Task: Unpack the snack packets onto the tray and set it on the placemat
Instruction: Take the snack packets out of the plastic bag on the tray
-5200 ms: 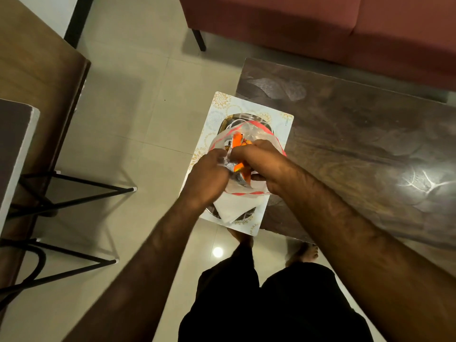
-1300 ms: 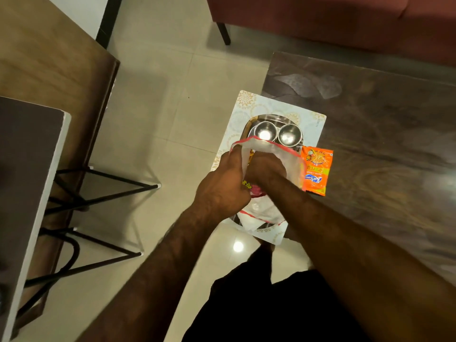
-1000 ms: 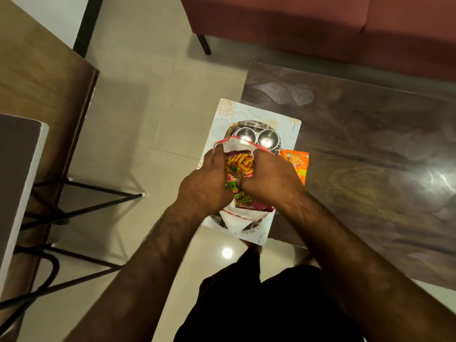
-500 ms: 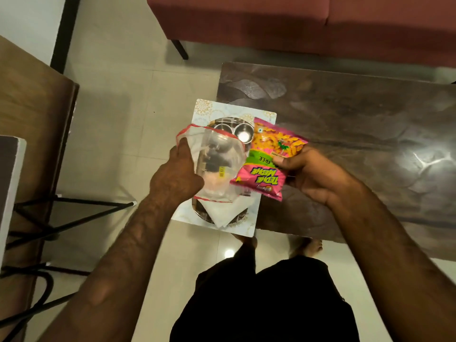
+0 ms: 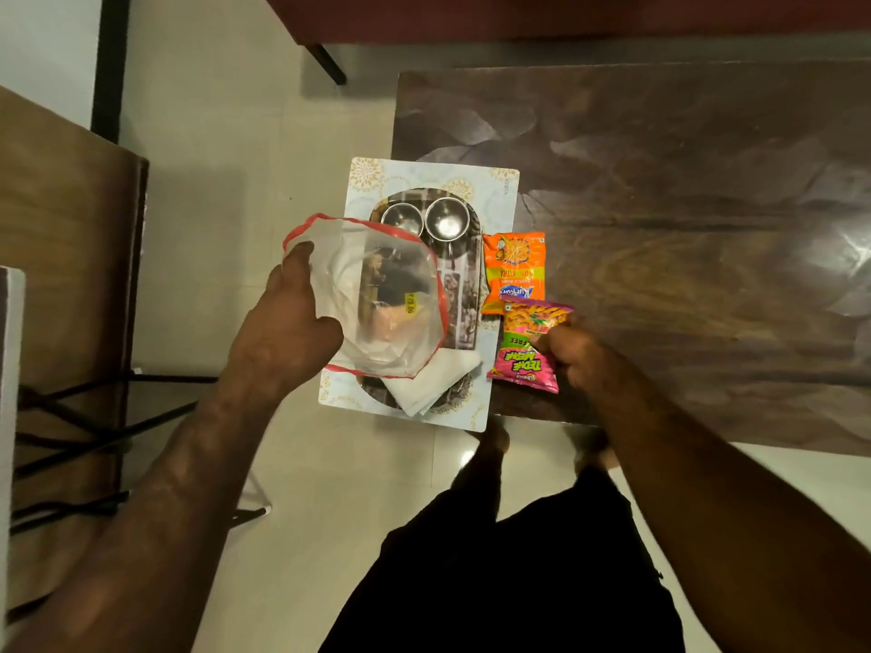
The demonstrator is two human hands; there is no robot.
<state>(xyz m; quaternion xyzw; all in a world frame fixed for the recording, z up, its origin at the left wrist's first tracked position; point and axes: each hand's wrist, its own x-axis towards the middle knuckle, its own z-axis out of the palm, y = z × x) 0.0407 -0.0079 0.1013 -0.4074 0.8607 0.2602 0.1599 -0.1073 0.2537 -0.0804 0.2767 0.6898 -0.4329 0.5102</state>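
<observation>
My left hand (image 5: 287, 332) grips the rim of a clear plastic bag (image 5: 377, 294) with a red edge, held open above the tray; a pale packet with a yellow price tag shows inside it. My right hand (image 5: 570, 355) holds a pink and yellow snack packet (image 5: 525, 346) low over the dark table, just right of the placemat. An orange snack packet (image 5: 514, 271) lies flat on the table beside it. The steel tray (image 5: 464, 304) rests on the white patterned placemat (image 5: 499, 195), which overhangs the table's left edge.
Two small steel bowls (image 5: 431, 220) and a folded white napkin (image 5: 431, 379) sit on the tray. The dark wooden table (image 5: 683, 228) stretches right. A maroon sofa (image 5: 518, 16) is behind, and a wooden table with black metal legs (image 5: 70, 275) stands at left.
My right hand pulled the pink packet out of the bag and lowered it to the table beside the orange packet. My left hand kept holding the bag open.
</observation>
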